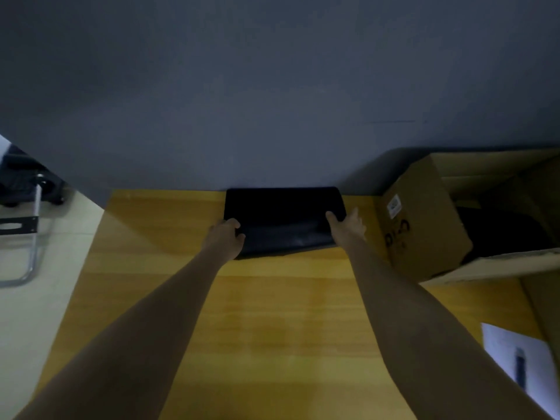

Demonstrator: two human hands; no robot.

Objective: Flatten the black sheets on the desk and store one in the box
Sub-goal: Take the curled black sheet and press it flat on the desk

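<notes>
A stack of black sheets [283,218] lies at the far edge of the wooden desk [272,313], against the grey wall. My left hand [225,239] grips the sheets' near left corner, fingers curled over the top. On the near right corner my right hand [348,225] holds the sheets, thumb on top. The near edge of the sheets bows and lifts slightly off the desk. An open cardboard box [424,219] stands at the right, close to my right hand, with something dark inside it.
A white paper [521,362] with a dark pen on it lies at the desk's near right corner. Left of the desk, on the pale floor, stands a metal-framed chair or cart [24,231]. The grey wall rises directly behind the sheets.
</notes>
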